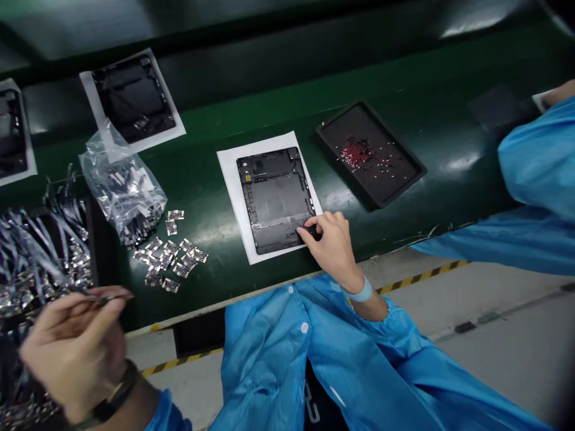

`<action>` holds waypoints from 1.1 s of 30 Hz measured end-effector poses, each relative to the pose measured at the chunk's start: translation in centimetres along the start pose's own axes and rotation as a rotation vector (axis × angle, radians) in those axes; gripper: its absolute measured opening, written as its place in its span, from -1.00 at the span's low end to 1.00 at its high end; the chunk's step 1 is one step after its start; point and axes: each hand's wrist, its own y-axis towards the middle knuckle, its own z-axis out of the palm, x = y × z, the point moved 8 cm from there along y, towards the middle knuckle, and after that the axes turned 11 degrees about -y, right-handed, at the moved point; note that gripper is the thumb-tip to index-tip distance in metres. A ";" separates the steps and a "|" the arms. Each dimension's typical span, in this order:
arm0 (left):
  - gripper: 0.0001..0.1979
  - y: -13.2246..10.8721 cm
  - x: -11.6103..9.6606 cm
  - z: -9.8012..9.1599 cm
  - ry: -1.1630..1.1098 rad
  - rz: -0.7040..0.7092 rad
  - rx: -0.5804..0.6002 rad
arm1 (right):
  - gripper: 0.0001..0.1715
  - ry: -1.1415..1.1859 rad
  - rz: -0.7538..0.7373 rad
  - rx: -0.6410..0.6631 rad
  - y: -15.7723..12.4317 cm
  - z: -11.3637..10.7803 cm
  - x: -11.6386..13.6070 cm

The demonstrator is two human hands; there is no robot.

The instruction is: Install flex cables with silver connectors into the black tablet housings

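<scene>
A black tablet back housing [281,191] lies inside-up on a white sheet [233,179], on the green bench in front of me. At its lower right corner is my right hand [332,242], thumb and index finger curled into a pinch; whatever sits between the fingertips is too small and dark to name. My left hand [81,347] is raised at lower left, slightly blurred, pinching a small thin piece that I cannot identify. Near it, small circuit boards [168,258] lie loose on the bench. A tray [92,245] beside them is heaped with ribbon cables [38,245].
A clear plastic bag [121,179] of similar parts sits left of the housing. Two more tablet housings [135,99] [11,131] lie on sheets farther left. To the right, a black tray [395,179] holds small red and black wires [357,152]. A co-worker's blue sleeve [539,155] reaches in at right.
</scene>
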 end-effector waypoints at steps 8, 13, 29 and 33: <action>-0.80 5.3 -1.4 8.6 -0.513 -0.070 -0.085 | -0.86 -0.067 -0.081 0.021 0.9 0.2 0.8; -0.74 7.5 -2.3 13.2 -0.674 -0.136 0.147 | -0.90 -0.071 -0.132 0.043 2.2 0.5 1.4; -0.72 10.6 -2.2 17.4 -0.751 -0.205 0.325 | -0.88 0.032 -0.251 0.095 2.7 1.6 2.7; -0.73 10.8 -2.1 17.7 -0.754 -0.188 0.333 | -0.92 0.037 -0.308 0.111 2.8 1.6 3.0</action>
